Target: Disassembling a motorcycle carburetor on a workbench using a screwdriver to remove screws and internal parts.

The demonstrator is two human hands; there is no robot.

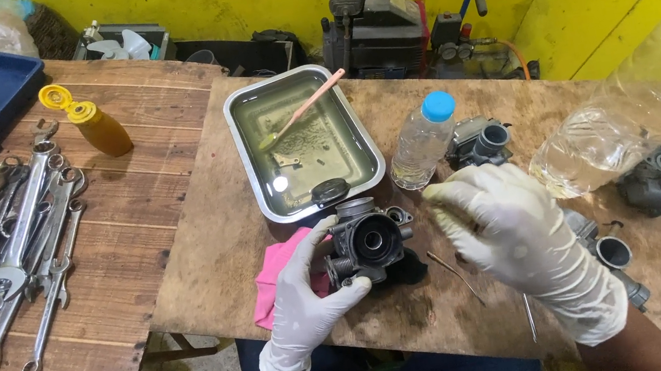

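The right hand (516, 237) covers part of a grey carburettor (611, 250) behind it. A pink cloth (271, 282) lies half under the left hand (307, 299). A clear plastic bag (636, 111) runs off the right edge.

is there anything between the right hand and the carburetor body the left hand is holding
Nothing visible. The right hand hovers just right of the carburetor body, held by the left hand, with only bare wooden board in the gap.
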